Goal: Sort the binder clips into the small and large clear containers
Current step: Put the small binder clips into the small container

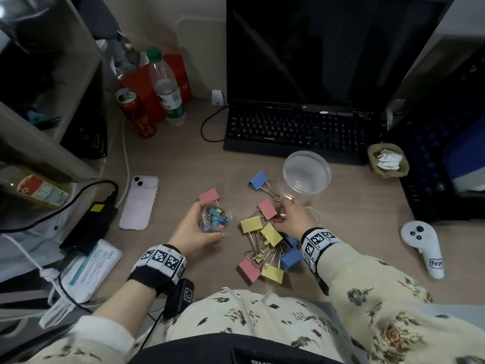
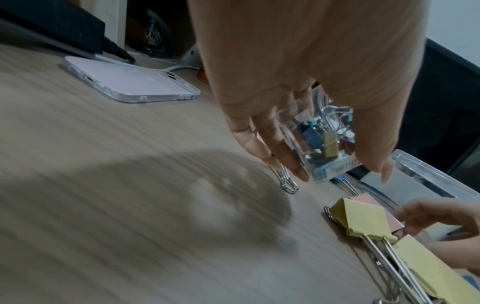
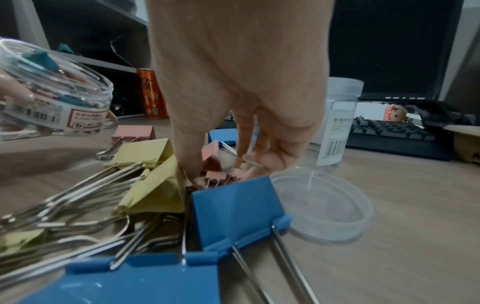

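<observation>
Wooden desk under everything. Black keyboard at the far edge of the desk. Large clear container upright and open-topped on the desk just in front of the keyboard, with its clear lid lying flat on the desk beside it. Pink phone face down on the desk, well to the left of the large clear container. Heap of large binder clips, yellow, blue and pink, spread on the desk left of and nearer than the large clear container. Left hand curled round the small clear container, left of the heap, tilted, with small clips inside. Right hand down at the heap's far edge, thumb and fingers drawn together at small pink clips; cannot tell whether one is pinched
</observation>
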